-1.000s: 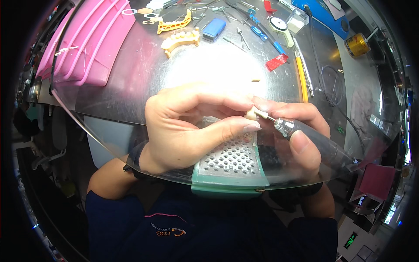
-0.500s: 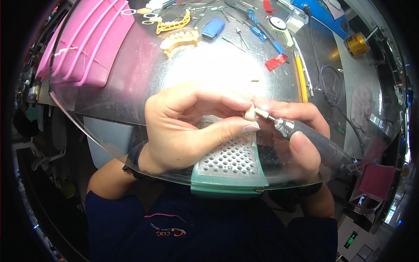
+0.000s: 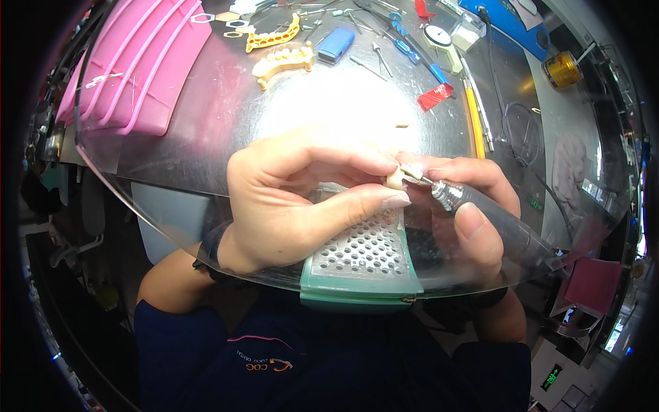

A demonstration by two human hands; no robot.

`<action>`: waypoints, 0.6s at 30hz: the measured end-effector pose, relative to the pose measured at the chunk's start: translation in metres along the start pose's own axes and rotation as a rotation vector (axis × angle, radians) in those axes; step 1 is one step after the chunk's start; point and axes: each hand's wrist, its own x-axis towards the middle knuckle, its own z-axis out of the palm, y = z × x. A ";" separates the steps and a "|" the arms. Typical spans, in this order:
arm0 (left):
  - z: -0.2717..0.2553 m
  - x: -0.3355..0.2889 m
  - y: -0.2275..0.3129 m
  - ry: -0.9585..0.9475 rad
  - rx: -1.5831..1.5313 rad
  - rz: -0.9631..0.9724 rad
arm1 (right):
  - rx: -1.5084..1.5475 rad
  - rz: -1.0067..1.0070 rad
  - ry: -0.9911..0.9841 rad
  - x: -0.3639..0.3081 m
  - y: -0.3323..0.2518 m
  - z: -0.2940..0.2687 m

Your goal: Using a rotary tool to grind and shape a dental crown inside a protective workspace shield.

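Note:
Between thumb and fingertips my left hand (image 3: 288, 199) pinches a small cream dental crown (image 3: 395, 180). My right hand (image 3: 478, 226) grips a dark rotary handpiece (image 3: 491, 223) with a silver collar. From its collar a thin shank runs to a pale grinding bit (image 3: 412, 172), which meets or nearly meets the crown's right side; exact contact is too small to tell. Beneath the hands lies a perforated metal plate (image 3: 360, 250) in a green frame (image 3: 360, 287). Farther up the bench are a yellowish dental model (image 3: 281, 66) and a yellow arch-shaped framework (image 3: 273, 36).
A clear curved shield (image 3: 185, 248) stretches between me and the bench. Pink ribbed tray (image 3: 141, 65) stands at left. A blue box (image 3: 336, 45), a dial gauge (image 3: 438, 37), a yellow pencil (image 3: 473, 120) and a gold can (image 3: 561, 70) lie beyond my hands, with several burs scattered about.
The crown has been turned slightly in my left fingertips, and the bit has shifted a little against it. Both hands otherwise stay in place.

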 end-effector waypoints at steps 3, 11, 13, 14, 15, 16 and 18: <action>0.001 0.000 0.001 0.007 -0.033 -0.036 | 0.003 -0.013 -0.026 0.001 0.001 -0.003; 0.000 0.000 -0.002 -0.008 0.017 0.025 | -0.014 0.034 0.025 -0.001 -0.003 0.001; 0.000 0.000 -0.001 -0.010 0.001 0.022 | -0.012 0.040 0.014 -0.001 -0.003 -0.001; 0.000 0.000 -0.001 -0.003 -0.007 -0.006 | -0.010 0.044 0.015 -0.001 -0.003 -0.001; 0.001 -0.001 0.000 0.004 -0.015 -0.035 | -0.009 0.048 0.017 -0.001 -0.002 -0.002; 0.001 -0.001 0.000 0.011 -0.024 -0.063 | -0.012 0.052 0.025 -0.001 -0.003 -0.001; 0.001 -0.001 0.001 0.000 -0.017 -0.045 | -0.005 0.049 0.018 -0.001 -0.003 0.000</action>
